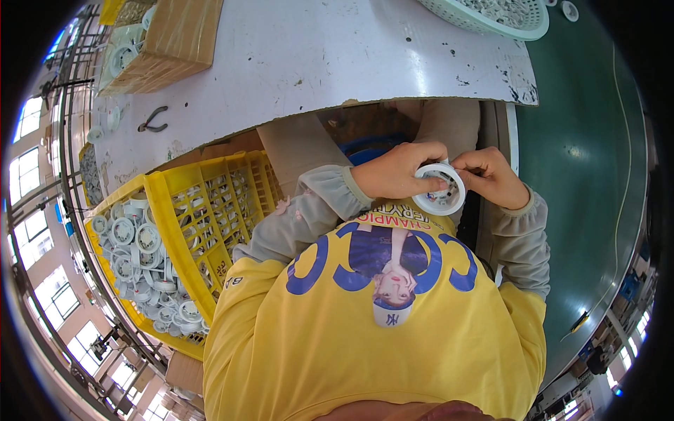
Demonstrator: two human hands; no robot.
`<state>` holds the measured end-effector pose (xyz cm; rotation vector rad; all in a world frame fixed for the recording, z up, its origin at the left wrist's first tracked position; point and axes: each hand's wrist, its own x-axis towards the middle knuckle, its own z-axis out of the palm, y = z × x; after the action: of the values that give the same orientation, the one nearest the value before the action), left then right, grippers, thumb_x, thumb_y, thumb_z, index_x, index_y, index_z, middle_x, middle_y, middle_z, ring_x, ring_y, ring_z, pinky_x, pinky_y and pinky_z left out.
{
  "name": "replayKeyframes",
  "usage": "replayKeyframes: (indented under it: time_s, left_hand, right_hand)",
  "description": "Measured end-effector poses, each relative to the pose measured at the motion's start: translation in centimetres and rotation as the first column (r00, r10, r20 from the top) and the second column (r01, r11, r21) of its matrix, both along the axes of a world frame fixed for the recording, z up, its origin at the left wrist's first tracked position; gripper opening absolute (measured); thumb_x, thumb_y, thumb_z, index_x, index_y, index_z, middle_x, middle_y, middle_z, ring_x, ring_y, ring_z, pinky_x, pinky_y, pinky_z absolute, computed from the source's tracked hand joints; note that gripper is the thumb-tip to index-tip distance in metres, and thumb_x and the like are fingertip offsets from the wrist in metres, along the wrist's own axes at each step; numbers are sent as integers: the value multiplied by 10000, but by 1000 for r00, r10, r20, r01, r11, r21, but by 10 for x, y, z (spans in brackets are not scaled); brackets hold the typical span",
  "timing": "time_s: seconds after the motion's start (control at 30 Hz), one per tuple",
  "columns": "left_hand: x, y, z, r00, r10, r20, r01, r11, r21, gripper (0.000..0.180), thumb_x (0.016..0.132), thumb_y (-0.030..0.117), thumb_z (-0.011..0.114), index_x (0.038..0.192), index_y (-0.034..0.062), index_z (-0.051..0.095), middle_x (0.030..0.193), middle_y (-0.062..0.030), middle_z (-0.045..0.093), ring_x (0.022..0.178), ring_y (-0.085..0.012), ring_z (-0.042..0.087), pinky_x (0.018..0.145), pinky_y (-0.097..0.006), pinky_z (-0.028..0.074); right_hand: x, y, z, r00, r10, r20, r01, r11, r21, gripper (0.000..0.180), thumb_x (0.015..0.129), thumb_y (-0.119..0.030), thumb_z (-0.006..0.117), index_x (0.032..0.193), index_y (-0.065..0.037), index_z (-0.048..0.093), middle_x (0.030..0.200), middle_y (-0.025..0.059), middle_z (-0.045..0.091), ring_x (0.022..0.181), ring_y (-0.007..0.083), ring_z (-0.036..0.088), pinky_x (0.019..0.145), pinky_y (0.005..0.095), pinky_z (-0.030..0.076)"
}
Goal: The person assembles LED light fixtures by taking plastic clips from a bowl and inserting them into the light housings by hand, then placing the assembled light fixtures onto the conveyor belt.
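A white round plastic part (441, 191) is held close to my body, just below the edge of the white worktable (316, 63). My left hand (399, 172) grips the ring from the left side, fingers curled over its rim. My right hand (497, 177) pinches its right edge with fingertips on the top of the ring. Both grey sleeves come out from my yellow apron (372, 330).
A yellow slatted crate (184, 210) at my left holds several white round parts (144, 259). Black pliers (152, 123) and a cardboard box (168, 42) lie on the table's left. A pale green basket (491, 15) sits at the far edge. A green conveyor belt (583, 161) runs along the right.
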<state>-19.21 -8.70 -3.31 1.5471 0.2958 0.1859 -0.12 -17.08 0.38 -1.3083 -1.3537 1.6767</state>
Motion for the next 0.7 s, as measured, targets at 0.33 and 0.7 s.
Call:
replayKeyframes:
  time_s: [0.33,0.7]
  left_hand:
    - [0,1,-3,999,-47,17,48,996,-70,222,770,155,645,869,17,501,811,-62,513,762,-121,503,674,-265,407]
    - [3,0,-3,999,37,-27,-38,999,-38,219,763,145,640,863,4,506,780,-75,499,742,-132,503,658,-270,405]
  right_hand:
    - [3,0,-6,995,19,-100,-27,996,-81,116,840,-36,531,879,50,598,728,40,606,620,58,537,572,202,451]
    - [6,2,1,992,-6,-126,-12,989,-146,156,835,-41,499,950,47,558,799,36,584,693,51,512,627,196,432]
